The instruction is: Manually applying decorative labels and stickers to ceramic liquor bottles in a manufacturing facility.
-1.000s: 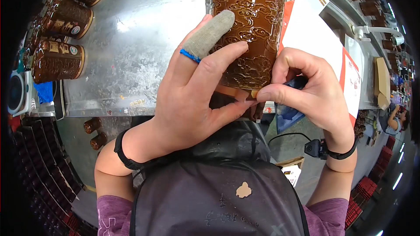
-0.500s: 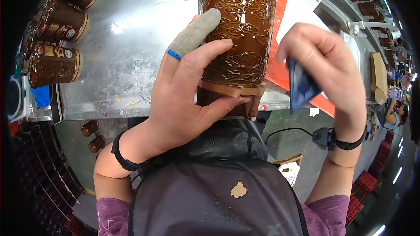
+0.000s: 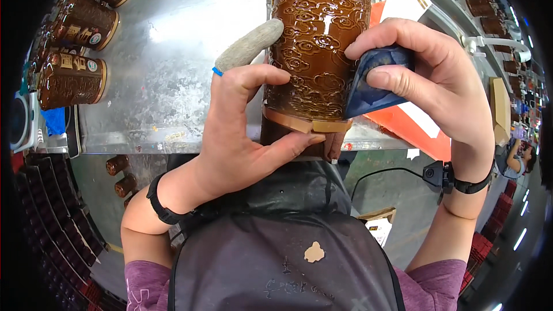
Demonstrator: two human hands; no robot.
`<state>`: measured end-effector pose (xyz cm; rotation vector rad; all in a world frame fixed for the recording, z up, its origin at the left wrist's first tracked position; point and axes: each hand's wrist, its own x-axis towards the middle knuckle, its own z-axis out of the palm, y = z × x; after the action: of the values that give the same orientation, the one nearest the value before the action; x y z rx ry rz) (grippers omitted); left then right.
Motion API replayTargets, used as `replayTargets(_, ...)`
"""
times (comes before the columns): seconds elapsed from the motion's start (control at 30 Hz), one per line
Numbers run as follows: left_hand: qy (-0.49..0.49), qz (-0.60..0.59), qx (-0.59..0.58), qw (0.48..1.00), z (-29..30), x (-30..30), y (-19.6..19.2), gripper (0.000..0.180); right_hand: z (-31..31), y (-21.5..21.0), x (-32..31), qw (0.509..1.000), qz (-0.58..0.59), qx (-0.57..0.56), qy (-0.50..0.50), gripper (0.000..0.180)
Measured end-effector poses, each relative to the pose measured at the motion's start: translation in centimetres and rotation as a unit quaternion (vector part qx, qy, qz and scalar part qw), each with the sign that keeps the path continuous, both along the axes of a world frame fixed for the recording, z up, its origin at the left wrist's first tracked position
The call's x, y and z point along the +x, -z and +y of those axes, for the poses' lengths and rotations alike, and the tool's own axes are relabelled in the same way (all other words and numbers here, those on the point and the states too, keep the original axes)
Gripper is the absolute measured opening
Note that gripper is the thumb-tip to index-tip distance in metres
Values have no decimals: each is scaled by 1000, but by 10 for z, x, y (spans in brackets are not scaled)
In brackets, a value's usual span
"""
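Note:
A glossy brown ceramic jar [image 3: 319, 34] with raised cloud patterns lies on its side in front of me, with a tan band [image 3: 331, 126] round its near end. My left hand [image 3: 242, 121] grips the jar's left side, fingers on the wall and thumb at the band. A grey knitted cover with a blue edge [image 3: 250, 46] sheathes one of its fingers. Pinched between thumb and fingers of my right hand [image 3: 435, 75] is a dark blue wedge-shaped piece [image 3: 377, 83]; its edge meets the jar's right side near the band. Whether it is cloth or a scraper I cannot tell.
Several similar brown jars [image 3: 72, 78] stand at the left of the metal table [image 3: 167, 80]. Red and white sheets [image 3: 412, 129] lie right of the jar. A white jointed arm [image 3: 489, 43] stands beyond them. Farther right is a person [image 3: 516, 164].
My right hand has moved left, bringing the blue wedge-shaped piece from beside the jar to its right side. The jar has shifted slightly right; my left hand still holds it.

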<state>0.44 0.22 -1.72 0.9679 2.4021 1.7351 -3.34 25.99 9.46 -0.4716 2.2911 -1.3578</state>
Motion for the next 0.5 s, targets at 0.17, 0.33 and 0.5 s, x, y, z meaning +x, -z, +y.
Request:
replayTargets(0.17,-5,1,-6,1000,0,0,0,75,-2,-2,-1,1000,2,6,-6,24)
replayTargets(0.33,-70,18,44,996,7,1,4,69,-3,-2,-3,1000,14,3,-20,22)
replayTargets(0.5,2,6,-7,1000,0,-1,-2,76,-6,-2,-4,999,41,12,-32,20)
